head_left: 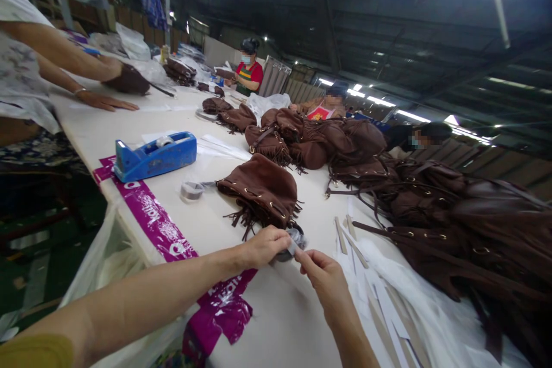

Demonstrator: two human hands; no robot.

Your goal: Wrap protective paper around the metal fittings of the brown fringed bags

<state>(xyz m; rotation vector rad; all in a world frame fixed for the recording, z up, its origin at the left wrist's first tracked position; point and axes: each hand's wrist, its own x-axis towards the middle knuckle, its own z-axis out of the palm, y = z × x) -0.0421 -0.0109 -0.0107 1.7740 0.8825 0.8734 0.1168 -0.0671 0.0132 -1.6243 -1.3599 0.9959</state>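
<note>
A dark brown fringed drawstring bag [263, 187] with gold eyelets lies on the white table just beyond my hands. My left hand [268, 246] is closed in a pinch at a grey, partly shiny coil of strip [298, 236] beside the bag's near end. The fingertips of my right hand [319, 273] pinch the near end of the same pale strip, which spans the small gap between both hands. Whether the strip wraps the bag's strap is hard to make out. Left of the bag, a second grey coil [192, 191] lies by its strap.
A blue tape dispenser [156, 156] stands at the left edge, near purple printed tape [150, 213]. Brown bags [431, 201] are heaped on the right, with paper strips [379, 293] and clear plastic nearby. A co-worker's arm [64, 49] reaches in at left; other people sit farther back.
</note>
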